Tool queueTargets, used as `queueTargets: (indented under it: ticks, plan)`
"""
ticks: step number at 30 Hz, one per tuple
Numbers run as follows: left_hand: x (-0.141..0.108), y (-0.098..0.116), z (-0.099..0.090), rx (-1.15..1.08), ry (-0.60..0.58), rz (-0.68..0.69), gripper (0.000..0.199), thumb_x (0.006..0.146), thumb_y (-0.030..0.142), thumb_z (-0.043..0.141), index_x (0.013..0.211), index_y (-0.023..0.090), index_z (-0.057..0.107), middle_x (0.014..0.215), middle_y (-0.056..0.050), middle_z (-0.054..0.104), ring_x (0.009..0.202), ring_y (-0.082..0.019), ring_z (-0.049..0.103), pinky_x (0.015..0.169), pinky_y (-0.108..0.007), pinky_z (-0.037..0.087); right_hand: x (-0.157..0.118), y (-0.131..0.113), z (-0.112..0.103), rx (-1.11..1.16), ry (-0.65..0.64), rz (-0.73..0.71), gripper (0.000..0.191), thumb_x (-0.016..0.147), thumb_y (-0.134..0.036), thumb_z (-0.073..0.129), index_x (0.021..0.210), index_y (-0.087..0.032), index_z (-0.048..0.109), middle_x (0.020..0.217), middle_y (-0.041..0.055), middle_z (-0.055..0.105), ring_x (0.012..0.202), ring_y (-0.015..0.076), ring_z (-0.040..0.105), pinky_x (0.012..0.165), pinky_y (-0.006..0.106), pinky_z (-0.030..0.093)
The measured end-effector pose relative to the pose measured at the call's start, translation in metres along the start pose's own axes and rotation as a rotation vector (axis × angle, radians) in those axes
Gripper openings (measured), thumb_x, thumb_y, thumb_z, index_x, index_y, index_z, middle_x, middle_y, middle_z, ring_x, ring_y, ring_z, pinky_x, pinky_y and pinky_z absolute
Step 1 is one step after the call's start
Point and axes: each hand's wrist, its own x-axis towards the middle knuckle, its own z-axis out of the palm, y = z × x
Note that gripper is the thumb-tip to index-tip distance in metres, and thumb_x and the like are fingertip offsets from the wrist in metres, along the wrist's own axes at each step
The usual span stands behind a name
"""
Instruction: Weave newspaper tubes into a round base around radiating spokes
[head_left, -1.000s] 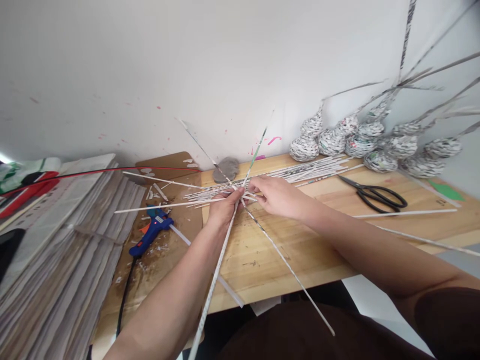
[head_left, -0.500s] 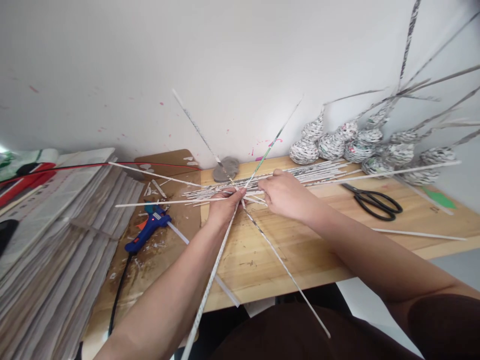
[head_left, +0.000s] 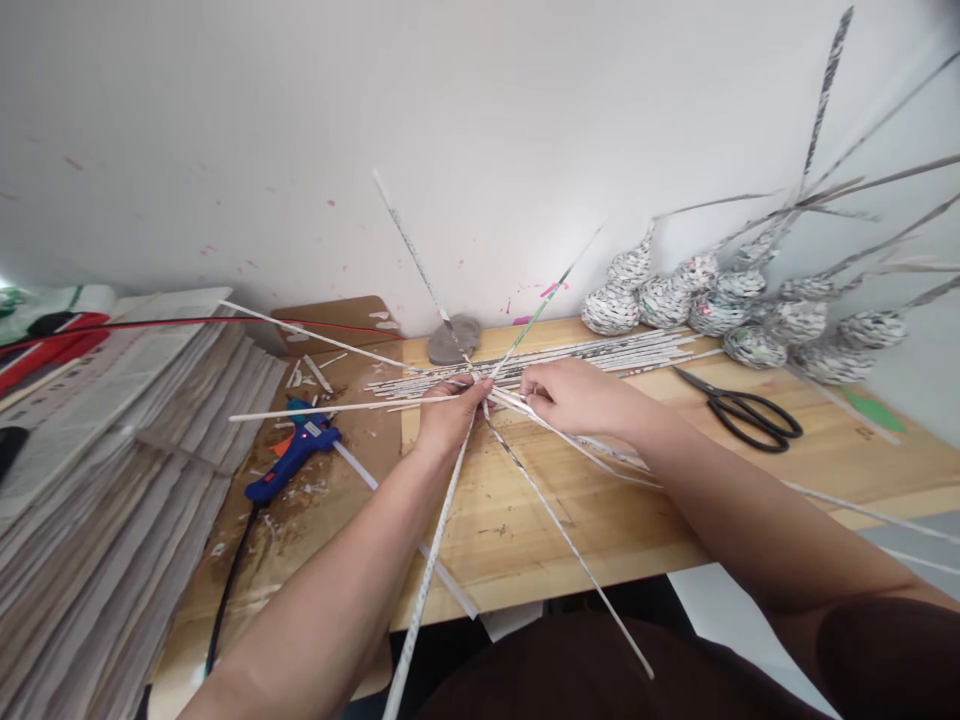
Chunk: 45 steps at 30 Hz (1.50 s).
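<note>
Several rolled paper sticks [head_left: 559, 522] cross in a star shape above the wooden table. My left hand [head_left: 452, 408] pinches them at the crossing point, with sticks fanning up, left and down from it. Just right of the crossing, my right hand [head_left: 564, 397] has its fingers closed on a white paper stick [head_left: 592, 455], which runs down to the right under the forearm. Behind both hands lies a bundle of loose paper sticks [head_left: 630, 350] on the table.
A blue glue gun [head_left: 296, 455] lies on brown cardboard at the left, beside a tall newspaper stack [head_left: 142, 480]. Black scissors [head_left: 750, 410] rest at the right. Woven paper gourd shapes [head_left: 611, 308] stand along the wall, near a grey lump [head_left: 454, 340].
The stick at my right hand has swung from pointing right, above the forearm, to slanting down under it. The upper left stick has tilted slightly to the right. My left hand keeps its pinch.
</note>
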Motion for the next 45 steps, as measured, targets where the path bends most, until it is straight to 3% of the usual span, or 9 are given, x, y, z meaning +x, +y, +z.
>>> queueTargets:
  ticks: [8, 18, 26, 29, 35, 40, 45]
  plan:
    - [0.001, -0.007, 0.004, -0.157, -0.011, -0.028, 0.031, 0.054, 0.027, 0.087, 0.072, 0.016, 0.065, 0.074, -0.001, 0.070, 0.065, -0.015, 0.064, 0.065, -0.027, 0.051, 0.001, 0.002, -0.003, 0.045, -0.085, 0.045, 0.016, 0.085, -0.026, 0.053, 0.086, -0.019, 0.067, 0.084, 0.0065, 0.071, 0.071, 0.0181, 0.057, 0.059, 0.027, 0.029]
    - [0.000, -0.001, 0.003, -0.212, -0.018, -0.073, 0.024, 0.059, 0.026, 0.086, 0.074, 0.016, 0.070, 0.072, -0.001, 0.070, 0.059, -0.012, 0.062, 0.064, -0.025, 0.053, 0.002, 0.009, 0.007, -0.054, 0.032, -0.051, 0.038, 0.094, -0.032, 0.045, 0.069, -0.018, 0.069, 0.075, 0.0077, 0.070, 0.069, 0.0175, 0.057, 0.062, 0.029, 0.026]
    - [0.002, -0.001, 0.002, -0.253, 0.022, -0.084, 0.028, 0.059, 0.023, 0.086, 0.077, 0.015, 0.066, 0.069, -0.001, 0.070, 0.053, -0.011, 0.061, 0.054, -0.022, 0.050, 0.000, 0.001, 0.006, 0.176, 0.179, -0.061, 0.019, 0.087, -0.030, 0.058, 0.095, -0.019, 0.070, 0.080, 0.0031, 0.071, 0.067, 0.0147, 0.056, 0.062, 0.024, 0.028]
    - [0.002, -0.002, 0.002, -0.252, 0.032, -0.072, 0.033, 0.056, 0.024, 0.088, 0.078, 0.015, 0.065, 0.072, -0.002, 0.071, 0.053, -0.011, 0.062, 0.054, -0.022, 0.050, 0.002, 0.000, 0.009, 0.225, 0.136, -0.127, 0.023, 0.091, -0.027, 0.050, 0.093, -0.021, 0.073, 0.081, 0.0030, 0.071, 0.067, 0.0144, 0.056, 0.062, 0.024, 0.029]
    - [0.000, -0.001, 0.004, -0.240, 0.022, -0.089, 0.034, 0.055, 0.025, 0.089, 0.079, 0.014, 0.067, 0.078, -0.007, 0.074, 0.061, -0.014, 0.065, 0.054, -0.023, 0.049, 0.008, -0.001, 0.015, 0.161, 0.005, -0.113, 0.038, 0.091, -0.034, 0.050, 0.063, -0.017, 0.068, 0.056, 0.0014, 0.059, 0.053, 0.0118, 0.042, 0.056, 0.028, 0.020]
    - [0.003, -0.005, 0.002, -0.229, -0.002, -0.054, 0.037, 0.053, 0.028, 0.089, 0.078, 0.014, 0.066, 0.076, -0.007, 0.073, 0.057, -0.013, 0.062, 0.049, -0.022, 0.043, 0.010, -0.003, 0.017, 0.201, -0.075, -0.095, 0.038, 0.089, -0.044, 0.055, 0.065, -0.019, 0.070, 0.053, 0.0001, 0.056, 0.050, 0.0109, 0.040, 0.055, 0.028, 0.019]
    - [0.006, -0.008, 0.001, -0.226, -0.014, -0.039, 0.036, 0.056, 0.031, 0.088, 0.081, 0.014, 0.067, 0.075, -0.004, 0.072, 0.058, -0.011, 0.062, 0.053, -0.021, 0.046, 0.010, 0.002, 0.015, 0.220, -0.023, -0.024, 0.033, 0.083, -0.048, 0.063, 0.070, -0.019, 0.071, 0.061, 0.0014, 0.063, 0.054, 0.0123, 0.047, 0.054, 0.027, 0.021]
